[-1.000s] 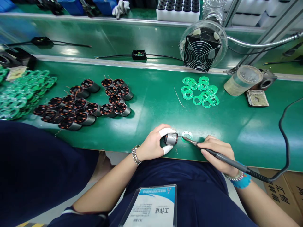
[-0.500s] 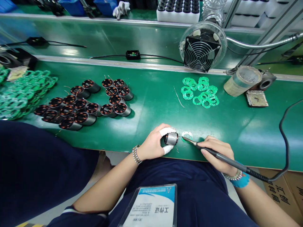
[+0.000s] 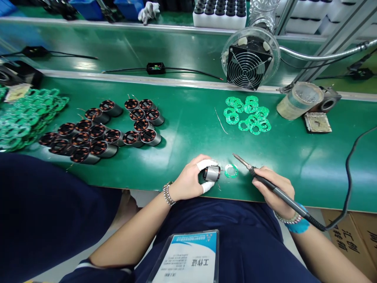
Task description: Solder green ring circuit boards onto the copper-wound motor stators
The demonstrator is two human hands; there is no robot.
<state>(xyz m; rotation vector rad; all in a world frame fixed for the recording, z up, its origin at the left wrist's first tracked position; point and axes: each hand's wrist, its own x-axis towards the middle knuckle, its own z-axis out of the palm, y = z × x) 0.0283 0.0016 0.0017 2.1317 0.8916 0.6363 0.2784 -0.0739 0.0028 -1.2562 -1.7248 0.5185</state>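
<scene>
My left hand (image 3: 190, 181) pinches a small wound motor stator (image 3: 212, 173) between taped thumb and finger, resting it on the green bench near the front edge. A green ring-shaped circuit board (image 3: 231, 171) lies flat just right of the stator. My right hand (image 3: 275, 188) grips a soldering iron (image 3: 265, 182) like a pen; its tip is lifted off the bench, up and to the right of the ring board. The iron's black cable (image 3: 349, 173) loops away to the right.
Several wound stators (image 3: 103, 129) are grouped at left, beside a heap of green ring boards (image 3: 26, 116). More ring boards (image 3: 249, 114) lie mid-right. A fume fan (image 3: 249, 59), a solder spool (image 3: 299, 100) and a tip-cleaning sponge (image 3: 318, 122) stand behind. Another person's dark sleeve (image 3: 44, 212) fills the lower left.
My right hand lifted the soldering iron tip off the ring board and drew it up and to the right. The left hand kept its hold on the stator.
</scene>
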